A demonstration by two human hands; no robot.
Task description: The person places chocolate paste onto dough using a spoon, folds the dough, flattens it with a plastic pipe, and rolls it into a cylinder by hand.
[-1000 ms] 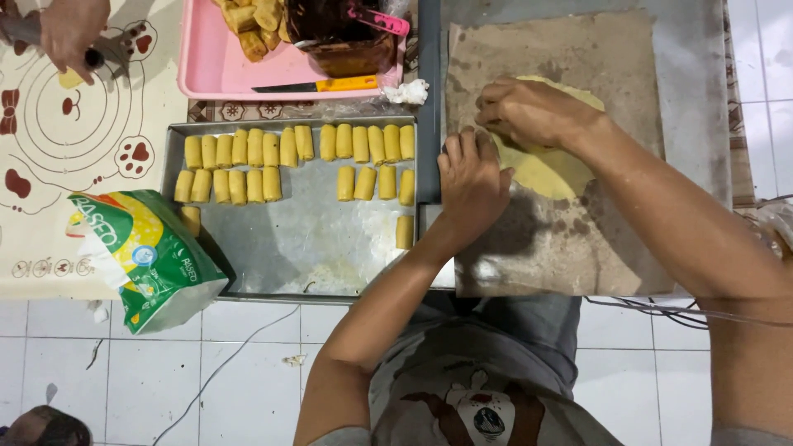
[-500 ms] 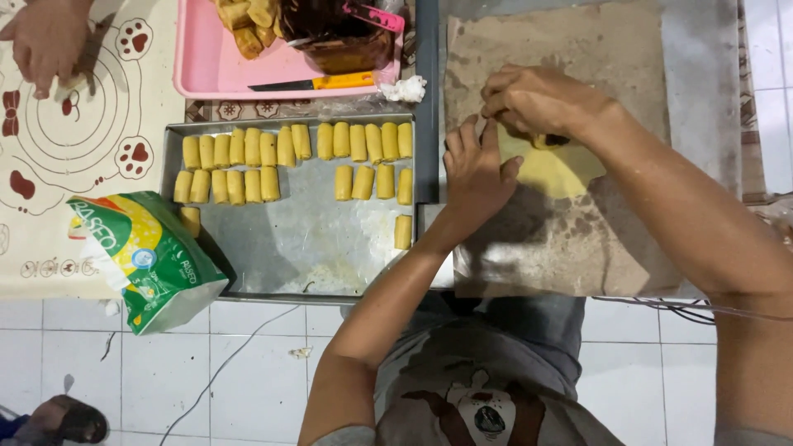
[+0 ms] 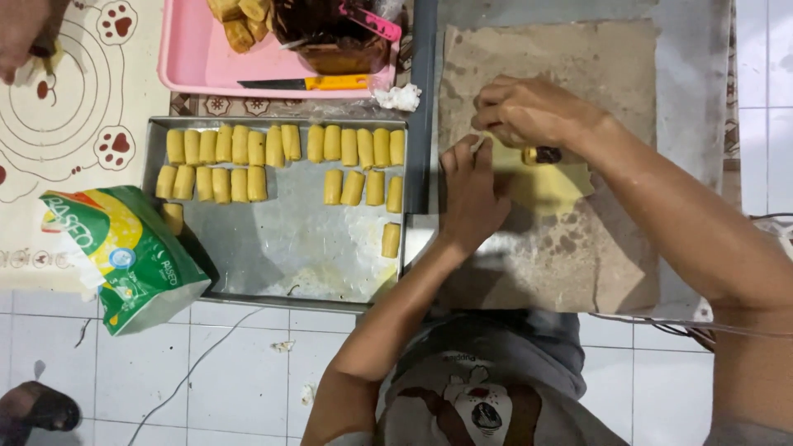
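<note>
A thin yellow dough sheet (image 3: 560,188) lies on a brown floured board (image 3: 578,264). My right hand (image 3: 529,111) is closed over its upper left edge, gripping a small tool with a dark and yellow handle (image 3: 541,154). My left hand (image 3: 472,196) lies flat with its fingers spread on the board at the sheet's left edge, fingertips next to the tool's tip. It holds nothing.
Left of the board is a metal tray (image 3: 281,256) with several yellow dough rolls (image 3: 248,157). Behind it sits a pink tray (image 3: 186,58) with a yellow-handled knife (image 3: 326,83). A green bag (image 3: 124,252) overlaps the tray's corner. Another person's hand (image 3: 25,37) works on a paw-print mat (image 3: 91,124).
My right hand slid from on top of the dough to its upper left edge, and the tool now shows. My left hand moved up beside it. The other person's hand shifted left.
</note>
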